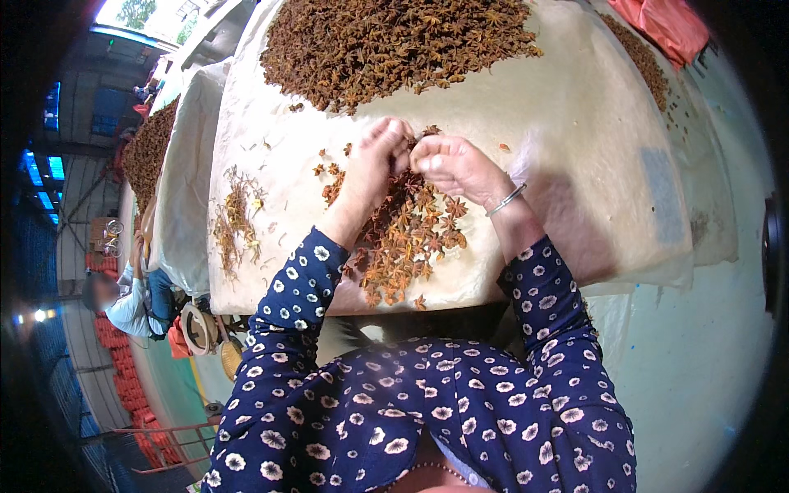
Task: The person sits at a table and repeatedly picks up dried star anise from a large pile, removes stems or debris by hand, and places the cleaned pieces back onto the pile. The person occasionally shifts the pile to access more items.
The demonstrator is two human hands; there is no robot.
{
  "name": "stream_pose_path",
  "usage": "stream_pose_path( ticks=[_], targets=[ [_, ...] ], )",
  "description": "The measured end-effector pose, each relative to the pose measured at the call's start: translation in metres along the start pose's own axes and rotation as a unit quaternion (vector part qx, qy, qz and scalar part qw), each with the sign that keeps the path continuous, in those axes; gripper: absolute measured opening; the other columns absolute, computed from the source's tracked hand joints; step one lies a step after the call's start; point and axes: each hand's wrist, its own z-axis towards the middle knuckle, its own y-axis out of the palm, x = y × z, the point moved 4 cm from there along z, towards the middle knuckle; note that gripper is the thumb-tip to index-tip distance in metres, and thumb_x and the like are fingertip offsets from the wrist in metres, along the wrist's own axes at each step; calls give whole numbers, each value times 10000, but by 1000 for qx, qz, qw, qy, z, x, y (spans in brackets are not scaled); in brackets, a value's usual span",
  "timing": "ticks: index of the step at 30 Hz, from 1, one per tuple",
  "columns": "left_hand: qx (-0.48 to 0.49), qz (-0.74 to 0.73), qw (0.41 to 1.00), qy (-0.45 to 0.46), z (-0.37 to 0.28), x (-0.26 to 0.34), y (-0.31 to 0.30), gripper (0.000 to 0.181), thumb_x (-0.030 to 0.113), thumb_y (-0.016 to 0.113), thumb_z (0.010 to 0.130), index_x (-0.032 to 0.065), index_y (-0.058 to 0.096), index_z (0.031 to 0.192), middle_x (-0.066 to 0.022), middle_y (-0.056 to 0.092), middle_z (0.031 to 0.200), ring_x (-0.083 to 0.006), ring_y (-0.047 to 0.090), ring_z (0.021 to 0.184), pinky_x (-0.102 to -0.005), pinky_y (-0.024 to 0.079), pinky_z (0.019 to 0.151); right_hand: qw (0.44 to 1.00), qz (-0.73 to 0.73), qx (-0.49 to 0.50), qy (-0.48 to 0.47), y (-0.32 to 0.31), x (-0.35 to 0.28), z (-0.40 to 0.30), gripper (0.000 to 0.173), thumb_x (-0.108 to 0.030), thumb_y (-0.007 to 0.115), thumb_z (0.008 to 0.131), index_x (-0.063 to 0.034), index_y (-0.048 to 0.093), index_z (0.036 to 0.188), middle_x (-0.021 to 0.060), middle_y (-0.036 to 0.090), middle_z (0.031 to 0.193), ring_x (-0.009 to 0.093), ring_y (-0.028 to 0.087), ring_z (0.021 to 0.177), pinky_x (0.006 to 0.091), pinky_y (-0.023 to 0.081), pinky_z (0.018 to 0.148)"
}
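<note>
My left hand (375, 157) and my right hand (459, 167) meet above the white-covered table (567, 117), their fingers curled in and fingertips almost touching. Dark brown star anise shows between the fingertips, partly hidden by them. One pod (431, 130) sticks up just behind my right fingers. Under and in front of the hands lies a small loose pile of reddish-brown star anise (404, 246). A metal bangle (506, 199) circles my right wrist. Blur hides the exact grip of the fingers.
A large heap of star anise (394, 46) covers the far part of the table. Stems and debris (235, 222) lie at left. Another heap (150, 154) stands on a neighbouring table, near a seated person (132, 302). Red sacks (126, 376) are stacked beyond; a red bag (669, 28) lies far right.
</note>
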Motion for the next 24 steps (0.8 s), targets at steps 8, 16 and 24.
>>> stream_pose_path(
  ticks=[8,16,24],
  targets=[
    [-8,579,812,72,80,-23,-40,399,438,571,870,59,692,846,-106,623,575,-178,593,499,-348,488,502,960,249,-50,-115,-8,-11,-1,99,-112,456,862,-45,529,864,-10,450,623,46,360,440,176,281,383],
    [76,674,715,167,159,-47,-26,330,288,621,815,74,562,1059,-211,638,881,-379,614,835,-441,491,737,972,203,39,-111,-23,-14,-2,118,-73,443,784,-35,512,871,33,513,682,66,384,466,191,296,407],
    [-17,571,815,102,58,-3,0,243,213,607,835,28,492,942,-180,638,753,-285,640,706,-366,499,625,946,89,290,-111,-45,4,5,134,-157,545,902,-31,546,950,-24,485,663,32,387,475,155,285,394]
  ],
)
